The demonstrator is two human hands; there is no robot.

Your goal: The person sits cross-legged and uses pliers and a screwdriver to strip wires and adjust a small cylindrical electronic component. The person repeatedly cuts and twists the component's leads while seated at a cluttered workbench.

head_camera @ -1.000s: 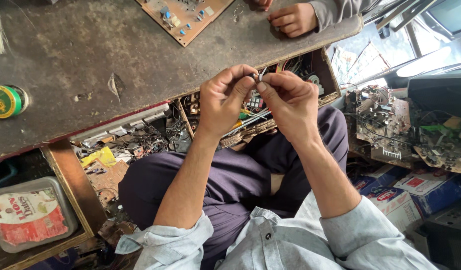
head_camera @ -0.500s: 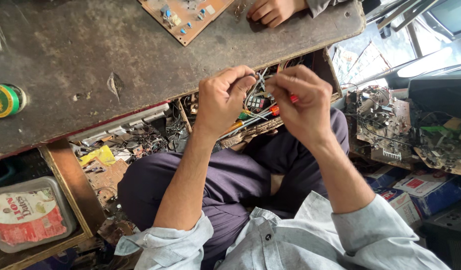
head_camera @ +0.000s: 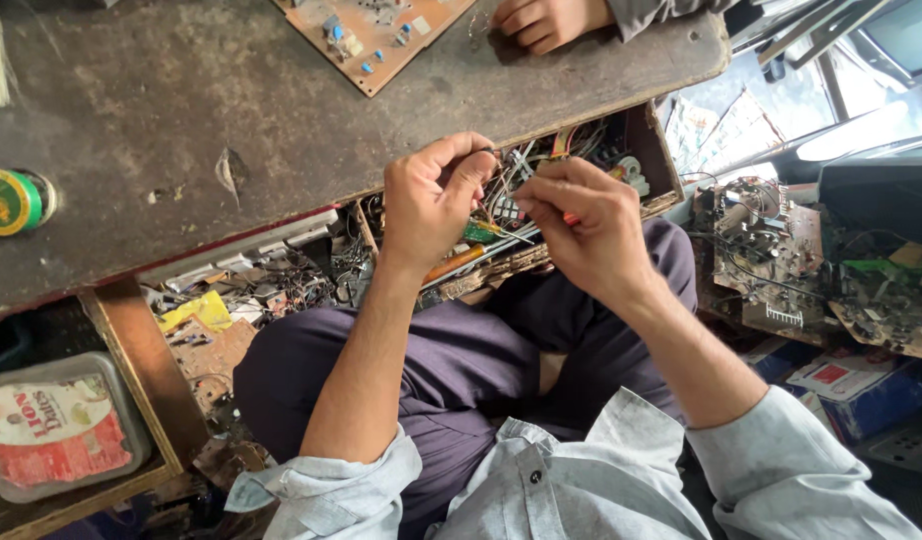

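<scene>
A thin wire (head_camera: 496,152) is pinched at its end between the thumb and forefinger of the left hand (head_camera: 436,195), whose other fingers are curled in loosely; the wire hangs just above the open drawer (head_camera: 653,160) that juts out from under the table (head_camera: 161,130). The right hand (head_camera: 581,225) sits just beside the left, over the same drawer, its fingers closed around something slender with a red-orange bit showing at the knuckles; what exactly it is cannot be told. Below both hands the drawer is crammed with tangled wires, small parts and an orange-handled tool (head_camera: 456,262).

On the table beyond the drawer lies a brown circuit board (head_camera: 376,35) with small blue parts, and next to that board another person's hand (head_camera: 541,20) rests on the table's far edge. Far from the drawer, near the table's other end, a green roll of tape (head_camera: 9,200) lies flat. Under that end of the table, a clear plastic box (head_camera: 56,425) with a red and white packet inside sits on a lower wooden shelf. On the opposite side of the drawer, on the floor, a heap of bare circuit boards (head_camera: 771,250) and wiring is piled beside a blue carton (head_camera: 871,395).
</scene>
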